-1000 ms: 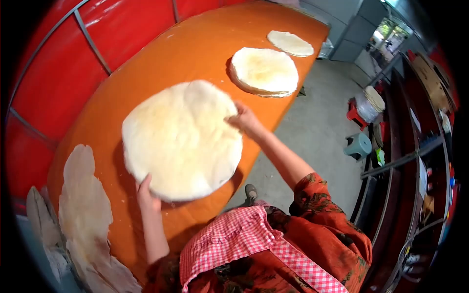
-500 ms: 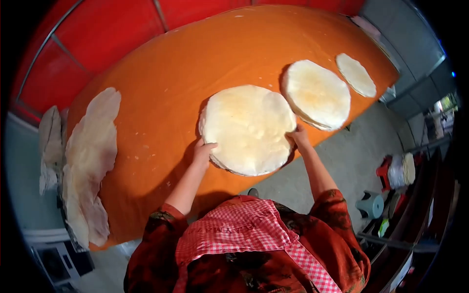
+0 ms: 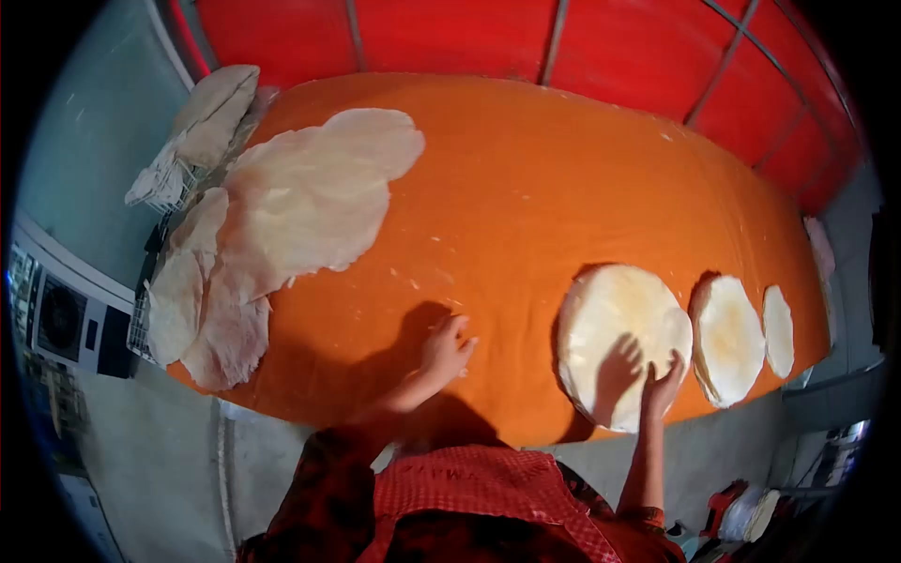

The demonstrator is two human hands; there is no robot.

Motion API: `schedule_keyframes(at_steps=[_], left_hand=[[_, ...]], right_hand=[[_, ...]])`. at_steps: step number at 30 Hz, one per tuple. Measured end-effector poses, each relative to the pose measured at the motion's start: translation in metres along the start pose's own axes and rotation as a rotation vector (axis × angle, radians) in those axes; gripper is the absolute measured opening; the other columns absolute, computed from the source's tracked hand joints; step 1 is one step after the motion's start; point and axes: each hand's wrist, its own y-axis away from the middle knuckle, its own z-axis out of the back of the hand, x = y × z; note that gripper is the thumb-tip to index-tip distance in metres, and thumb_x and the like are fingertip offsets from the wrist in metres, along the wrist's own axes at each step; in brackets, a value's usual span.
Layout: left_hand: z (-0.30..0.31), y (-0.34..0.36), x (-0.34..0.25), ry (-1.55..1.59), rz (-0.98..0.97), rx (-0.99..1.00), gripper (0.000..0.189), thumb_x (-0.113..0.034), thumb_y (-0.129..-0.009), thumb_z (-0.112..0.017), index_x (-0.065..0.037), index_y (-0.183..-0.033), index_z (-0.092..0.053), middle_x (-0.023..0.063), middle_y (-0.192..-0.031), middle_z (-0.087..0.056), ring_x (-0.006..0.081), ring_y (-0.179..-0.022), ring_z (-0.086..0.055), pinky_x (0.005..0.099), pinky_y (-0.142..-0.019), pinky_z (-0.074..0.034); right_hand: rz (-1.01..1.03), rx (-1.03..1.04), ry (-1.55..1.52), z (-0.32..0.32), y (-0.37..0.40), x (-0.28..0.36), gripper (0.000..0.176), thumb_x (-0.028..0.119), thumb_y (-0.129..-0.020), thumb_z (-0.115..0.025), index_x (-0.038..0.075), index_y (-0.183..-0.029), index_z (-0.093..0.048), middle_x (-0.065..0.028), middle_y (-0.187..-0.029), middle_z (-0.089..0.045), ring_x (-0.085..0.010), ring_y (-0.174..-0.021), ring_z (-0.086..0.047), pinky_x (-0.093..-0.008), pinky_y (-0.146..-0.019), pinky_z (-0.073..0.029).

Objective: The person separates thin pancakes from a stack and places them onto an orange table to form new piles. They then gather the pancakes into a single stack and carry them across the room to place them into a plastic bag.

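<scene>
Apron lettering: a line of dark letters crosses the bib of the checked apron [image 3: 474, 480]; it lies in shade and bends with the cloth, so I cannot read the word.
Left hand [image 3: 447, 349]: fingers half spread and a little curled, holding nothing, over the near part of the orange worktop [image 3: 497, 216]; its shadow falls beside it.
Right hand [image 3: 663, 383]: fingers parted, at the right edge of the big stack [image 3: 601, 324], gripping nothing that shows; its shadow lies across the top round. I cannot tell whether the fingertips touch.
Big stack: pale, flat rounds with a yellowish top, on the worktop to the right of the left hand.
Other rounds: a second stack [image 3: 728, 340] stands just right of the big one, and a smaller, flatter round [image 3: 778, 330] lies beyond it near the right end.
Sheets [image 3: 314, 199]: thin, pale and overlapping, spread over the left end, some reaching the worktop's edge.
Behind: red panels [image 3: 450, 39] with grey bars.
Cut off or unclear: the machine [image 3: 68, 314] at far left is distorted by the lens; the red stool [image 3: 725, 505] at lower right is partly cropped; the sleeves are nearly lost in shadow; the number of rounds in each stack cannot be counted.
</scene>
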Motion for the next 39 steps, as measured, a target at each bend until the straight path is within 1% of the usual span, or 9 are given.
schedule_keyframes(at_steps=[4,8,15,20,29,30,33,34,39], left_hand=[[0.125,0.009,0.078,-0.139,0.032,-0.244,0.025,-0.011,-0.077,-0.068,-0.008,-0.1,-0.057,0.0111,-0.091,-0.059,0.0327,-0.086,-0.057,0.0441,-0.074,-0.047],[0.221,0.009,0.15,-0.361,-0.046,-0.312,0.017,-0.008,-0.076,-0.065,-0.007,-0.092,-0.058,0.0136,-0.088,-0.056,0.0371,-0.083,-0.053,0.0454,-0.074,-0.045],[0.251,0.012,0.184,-0.308,-0.074,-0.267,0.01,-0.005,-0.075,-0.062,-0.004,-0.085,-0.059,0.0148,-0.087,-0.055,0.0362,-0.08,-0.053,0.0445,-0.071,-0.046],[0.256,0.013,0.194,-0.246,-0.03,-0.246,0.012,-0.005,-0.075,-0.062,-0.003,-0.086,-0.059,0.0146,-0.088,-0.056,0.0355,-0.081,-0.054,0.0436,-0.072,-0.047],[0.259,0.007,0.187,-0.294,0.01,-0.179,0.016,-0.007,-0.074,-0.063,-0.004,-0.09,-0.06,0.013,-0.087,-0.056,0.0329,-0.08,-0.053,0.0413,-0.072,-0.046],[0.258,0.007,0.187,-0.307,0.006,-0.178,0.017,-0.006,-0.073,-0.063,-0.004,-0.09,-0.06,0.0128,-0.087,-0.055,0.0328,-0.08,-0.053,0.041,-0.072,-0.046],[0.255,0.008,0.191,-0.322,0.005,-0.188,0.017,-0.005,-0.073,-0.063,-0.004,-0.089,-0.059,0.0123,-0.087,-0.055,0.0326,-0.08,-0.052,0.0404,-0.071,-0.046],[0.255,0.007,0.191,-0.308,0.009,-0.186,0.017,-0.005,-0.072,-0.063,-0.004,-0.089,-0.059,0.0122,-0.087,-0.055,0.0325,-0.079,-0.052,0.0402,-0.071,-0.046],[0.257,0.008,0.19,-0.239,-0.011,-0.204,0.016,-0.005,-0.072,-0.063,-0.004,-0.088,-0.059,0.0125,-0.087,-0.054,0.0319,-0.079,-0.052,0.0411,-0.07,-0.045]], right_hand=[[-0.169,0.555,-0.581,-0.073,0.03,0.223,0.038,0.011,-0.085,-0.07,0.006,-0.12,-0.055,-0.0097,-0.112,-0.06,-0.022,-0.098,-0.059,-0.036,-0.078,-0.049],[0.621,0.582,-0.624,-0.202,0.041,0.404,0.032,0.019,-0.086,-0.07,0.002,-0.111,-0.058,-0.0179,-0.113,-0.061,-0.036,-0.103,-0.06,-0.0379,-0.087,-0.05],[0.913,0.555,-0.252,-0.383,0.025,0.598,0.051,0.028,-0.087,-0.062,0.008,-0.131,-0.049,-0.0125,-0.133,-0.05,-0.0332,-0.125,-0.047,-0.0465,-0.099,-0.041],[1.032,0.51,-0.114,-0.457,0.008,0.643,0.057,0.029,-0.087,-0.056,0.011,-0.139,-0.042,-0.0109,-0.141,-0.045,-0.0294,-0.133,-0.039,-0.0467,-0.106,-0.034],[1.225,0.415,-0.09,-0.451,0.003,0.669,0.057,0.027,-0.086,-0.053,0.005,-0.137,-0.042,-0.0161,-0.136,-0.047,-0.032,-0.129,-0.043,-0.0475,-0.098,-0.041],[1.251,0.217,-0.077,-0.477,0.001,0.664,0.051,0.026,-0.084,-0.052,0.007,-0.131,-0.048,-0.0151,-0.124,-0.054,-0.0339,-0.114,-0.053,-0.0529,-0.081,-0.049],[1.257,0.24,0.092,-0.509,-0.027,0.661,0.035,0.017,-0.077,-0.056,0.005,-0.11,-0.06,-0.0122,-0.101,-0.064,-0.0304,-0.084,-0.064,-0.0417,-0.058,-0.054],[1.231,0.373,0.089,-0.49,-0.042,0.673,0.023,0.015,-0.075,-0.056,0.007,-0.096,-0.064,-0.0111,-0.088,-0.066,-0.0278,-0.079,-0.065,-0.0364,-0.057,-0.054],[1.306,0.186,-0.083,-0.377,-0.02,0.706,0.014,0.017,-0.074,-0.057,0.01,-0.085,-0.064,-0.0073,-0.078,-0.065,-0.025,-0.074,-0.063,-0.0393,-0.055,-0.051]])
